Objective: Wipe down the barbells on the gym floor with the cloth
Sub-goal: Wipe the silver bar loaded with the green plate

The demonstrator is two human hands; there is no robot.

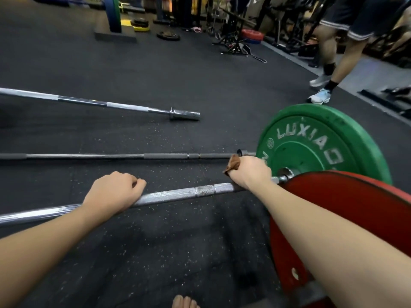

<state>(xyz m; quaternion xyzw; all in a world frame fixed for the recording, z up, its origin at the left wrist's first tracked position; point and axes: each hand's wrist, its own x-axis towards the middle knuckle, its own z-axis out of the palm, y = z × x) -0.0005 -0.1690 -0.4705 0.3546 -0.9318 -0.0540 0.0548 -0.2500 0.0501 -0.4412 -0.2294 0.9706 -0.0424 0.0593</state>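
Observation:
Three barbells lie on the dark rubber floor. The nearest silver barbell (178,193) carries a red plate (347,210) at its right end. My left hand (112,192) grips its shaft near the middle. My right hand (249,172) grips the same shaft close to the red plate, with a brown cloth (233,164) wrapped under the fingers. Behind it lies a dark barbell (111,156) with a green plate (315,143). A bare chrome barbell (124,106) lies farther back on the left.
A person in shorts and light shoes (320,94) walks at the right rear. Racks, a red plate (252,34) and small black plates (168,36) stand along the back. My bare toes (184,302) show at the bottom edge.

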